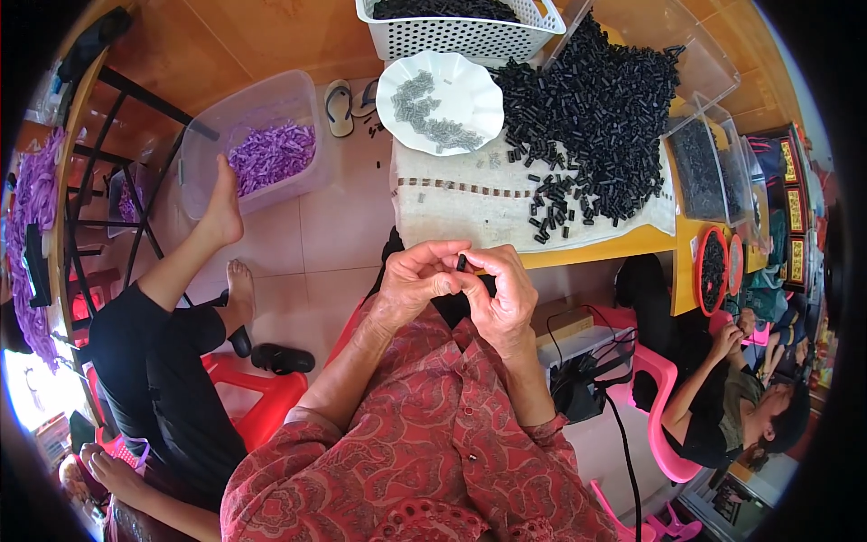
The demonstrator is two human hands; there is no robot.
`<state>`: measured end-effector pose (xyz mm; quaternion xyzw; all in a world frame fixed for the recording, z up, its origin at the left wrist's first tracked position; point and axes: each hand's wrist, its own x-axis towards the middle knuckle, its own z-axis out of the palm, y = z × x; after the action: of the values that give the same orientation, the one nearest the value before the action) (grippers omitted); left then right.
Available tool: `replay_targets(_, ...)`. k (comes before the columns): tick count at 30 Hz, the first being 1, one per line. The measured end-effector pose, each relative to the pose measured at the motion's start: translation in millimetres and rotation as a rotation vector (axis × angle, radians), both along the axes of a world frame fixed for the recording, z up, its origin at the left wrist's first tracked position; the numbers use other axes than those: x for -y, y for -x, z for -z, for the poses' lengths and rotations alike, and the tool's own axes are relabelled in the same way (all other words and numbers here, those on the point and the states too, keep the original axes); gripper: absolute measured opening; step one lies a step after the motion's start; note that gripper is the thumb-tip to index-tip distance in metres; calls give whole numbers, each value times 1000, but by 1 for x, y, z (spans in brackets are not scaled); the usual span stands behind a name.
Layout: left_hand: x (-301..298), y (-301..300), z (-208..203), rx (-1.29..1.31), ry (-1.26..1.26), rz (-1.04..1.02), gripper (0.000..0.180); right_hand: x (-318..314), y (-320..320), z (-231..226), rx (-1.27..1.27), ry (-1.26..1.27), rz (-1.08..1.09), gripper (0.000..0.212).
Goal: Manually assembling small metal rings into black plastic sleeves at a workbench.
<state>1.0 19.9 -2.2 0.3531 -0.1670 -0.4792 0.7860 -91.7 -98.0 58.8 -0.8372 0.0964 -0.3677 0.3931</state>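
Note:
A small black tube-like piece (461, 263) is pinched upright between the fingertips of both hands, just off the table's near edge. My left hand (417, 282) closes on it from the left, and my right hand (499, 294) meets it from the other side. Past them, a white scalloped plate (492, 101) carries small clear pieces (417, 107). To its right spreads a big heap of similar black pieces (591, 117), with loose ones scattered toward me on the pale cloth (452, 212).
A white perforated basket (452, 41) of black pieces stands at the back. Clear bins (709, 167) are on the right. On the floor at left, a translucent tub (203, 172) holds purple pieces (271, 154). Other people sit on both sides; a black cable (628, 452) hangs at right.

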Motion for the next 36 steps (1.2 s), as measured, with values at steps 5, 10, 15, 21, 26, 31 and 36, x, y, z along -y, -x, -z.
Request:
replay_targets(5, -1, 2, 2, 37, -57, -25, 50, -1, 1, 4, 21, -25, 14, 28)
replay_targets(10, 5, 3, -10, -2, 36, -39, 47, -1, 2, -5, -12, -22, 42, 31)
replay_targets(15, 10, 5, -24, -99, 120, -51, 39, 0, 2, -6, -14, -47, 41, 36)
replay_targets(21, 10, 6, -14, -156, 84, -78, 33, 3, 3, -6, -58, -44, -24, 41)
replay_targets(26, 13, 7, -12, -226, 62, -88, 31, 8, 6, -12, -126, -214, -84, 43)
replay_targets(31, 15, 5, -12, -206, 36, -111, 30, 10, 4, -9, -107, -230, -74, 41)
replay_targets(36, 17, 5, -16, -164, -23, -104, 30, 12, 3, -6, -84, -215, -44, 35)
